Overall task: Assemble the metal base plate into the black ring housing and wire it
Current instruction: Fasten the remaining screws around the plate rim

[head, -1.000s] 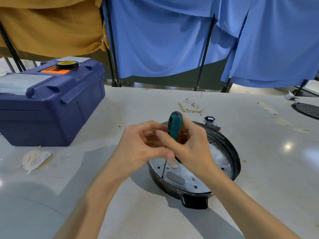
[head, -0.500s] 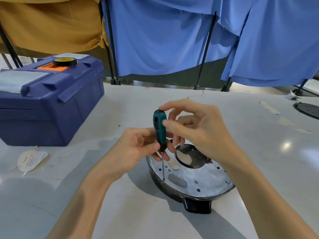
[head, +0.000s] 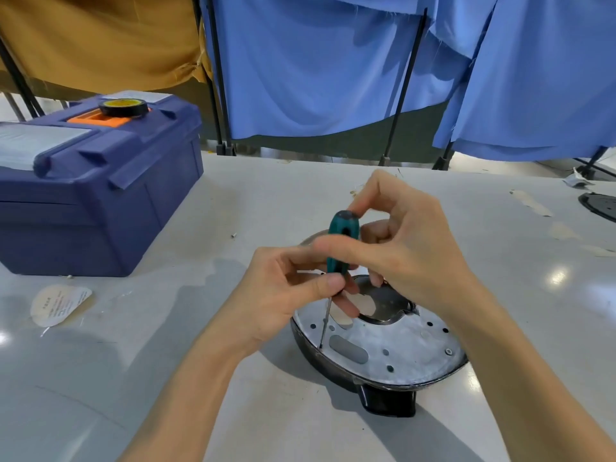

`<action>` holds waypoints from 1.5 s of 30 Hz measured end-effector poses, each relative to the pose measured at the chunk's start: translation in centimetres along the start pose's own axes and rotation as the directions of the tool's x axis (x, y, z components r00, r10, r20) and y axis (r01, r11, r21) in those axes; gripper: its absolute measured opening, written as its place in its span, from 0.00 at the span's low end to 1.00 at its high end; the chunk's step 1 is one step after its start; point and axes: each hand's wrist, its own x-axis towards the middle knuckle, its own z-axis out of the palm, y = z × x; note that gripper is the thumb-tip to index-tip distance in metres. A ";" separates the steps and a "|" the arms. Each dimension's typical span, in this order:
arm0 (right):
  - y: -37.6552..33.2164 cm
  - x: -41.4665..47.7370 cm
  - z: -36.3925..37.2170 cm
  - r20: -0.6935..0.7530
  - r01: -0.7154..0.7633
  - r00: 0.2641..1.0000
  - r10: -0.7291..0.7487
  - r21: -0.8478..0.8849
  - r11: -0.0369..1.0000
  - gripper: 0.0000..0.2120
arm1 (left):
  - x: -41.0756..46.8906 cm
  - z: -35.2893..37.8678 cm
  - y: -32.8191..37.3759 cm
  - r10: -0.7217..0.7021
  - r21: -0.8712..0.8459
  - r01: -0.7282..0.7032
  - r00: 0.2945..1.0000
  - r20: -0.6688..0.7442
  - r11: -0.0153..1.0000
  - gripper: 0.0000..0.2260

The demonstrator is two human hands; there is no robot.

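Note:
The black ring housing (head: 386, 396) lies on the white table with the silver metal base plate (head: 400, 345) seated inside it, holes and a large round cutout showing. A screwdriver with a teal handle (head: 341, 243) stands nearly upright, its tip at the plate's left edge. My right hand (head: 400, 248) pinches the handle near the top with thumb and fingertips. My left hand (head: 283, 295) pinches the bottom of the handle, where the thin shaft begins. The far rim of the housing is hidden behind both hands.
A dark blue toolbox (head: 93, 195) stands at the left, with a roll of black tape (head: 123, 107) on its orange latch. A round paper label (head: 58, 305) lies before it. A black disc (head: 600, 206) sits at the far right edge. Blue and mustard curtains hang behind the table.
The view has dipped and shifted. My right hand went from wrapping the handle to pinching its top with fingertips. The housing now appears closer, the plate's cutout uncovered.

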 end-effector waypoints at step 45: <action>-1.5 0.5 0.8 0.083 0.085 0.994 -0.076 -0.106 0.991 0.08 | 0.3 -0.6 -0.8 -0.028 -0.139 0.065 0.967 0.254 0.988 0.11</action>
